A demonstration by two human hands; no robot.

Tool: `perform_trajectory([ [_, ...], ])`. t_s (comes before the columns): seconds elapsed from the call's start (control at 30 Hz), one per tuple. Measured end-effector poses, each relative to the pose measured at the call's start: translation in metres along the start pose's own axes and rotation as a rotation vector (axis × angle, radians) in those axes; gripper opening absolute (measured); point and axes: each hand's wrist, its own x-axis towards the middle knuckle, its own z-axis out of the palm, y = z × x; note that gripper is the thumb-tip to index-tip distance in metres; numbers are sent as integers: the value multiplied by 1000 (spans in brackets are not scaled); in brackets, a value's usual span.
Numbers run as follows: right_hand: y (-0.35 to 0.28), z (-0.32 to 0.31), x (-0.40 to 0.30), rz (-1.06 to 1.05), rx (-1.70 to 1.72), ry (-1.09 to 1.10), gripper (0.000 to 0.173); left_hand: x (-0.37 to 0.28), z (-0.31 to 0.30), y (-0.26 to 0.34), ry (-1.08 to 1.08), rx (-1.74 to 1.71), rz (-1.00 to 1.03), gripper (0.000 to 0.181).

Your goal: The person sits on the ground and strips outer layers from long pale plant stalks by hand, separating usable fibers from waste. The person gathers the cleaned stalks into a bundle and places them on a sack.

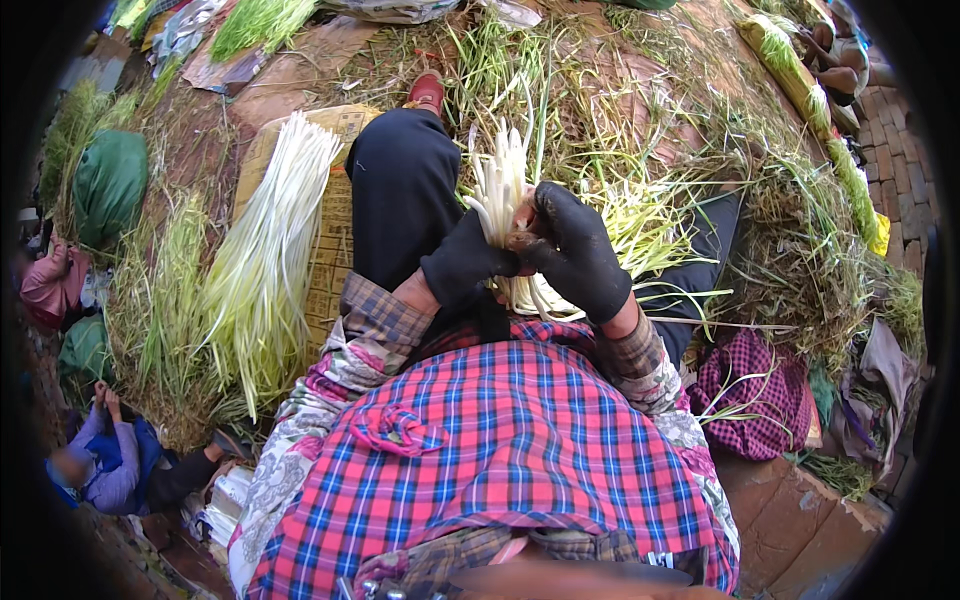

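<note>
My left hand (469, 259), in a black glove, is closed around the lower side of a bunch of white-stemmed chives (501, 176) held over my lap. Black fabric also covers most of my right hand (574, 244), whose bare fingertips pinch at the same bunch from the right. Pale stem ends point away from me, and some stems curve down below the hands. Loose yellow-green leaves (645, 225) spread over my right leg. A long sheaf of white and yellow stems (274, 225) lies to the left on a printed yellow-brown sheet (328, 262).
Grassy trimmings (802, 240) are heaped at right, beside a checked cloth bundle (757, 394). Green sacks (111, 187) and more greens stand at far left. One person (112, 465) sits at lower left, another (836, 56) at upper right beside a long wrapped bundle (787, 67).
</note>
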Motion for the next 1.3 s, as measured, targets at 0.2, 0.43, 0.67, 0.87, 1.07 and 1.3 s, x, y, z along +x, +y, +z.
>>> perform_trajectory([
  [0.2, 11, -1, 1, -43, 423, 80, 14, 0, 5, 7, -10, -150, -10, 62],
  [0.43, -22, -3, 26, -215, 236, 76, 14, 2, -1, -8, -47, 102, 37, 32],
  [0.67, -17, -15, 26, 45, 386, 174, 10, -2, 2, 3, -39, -220, 29, 41],
  [0.87, 16, -4, 10, 147, 132, 61, 6, -2, -1, -4, -16, -94, 0, 30],
  [1.07, 9, -10, 8, 144, 415, 56, 12, -2, -3, 2, -13, -219, 42, 40],
  [1.3, 11, -21, -10, 123, 948, 110, 17, 0, -2, 3, 50, -272, 28, 35],
])
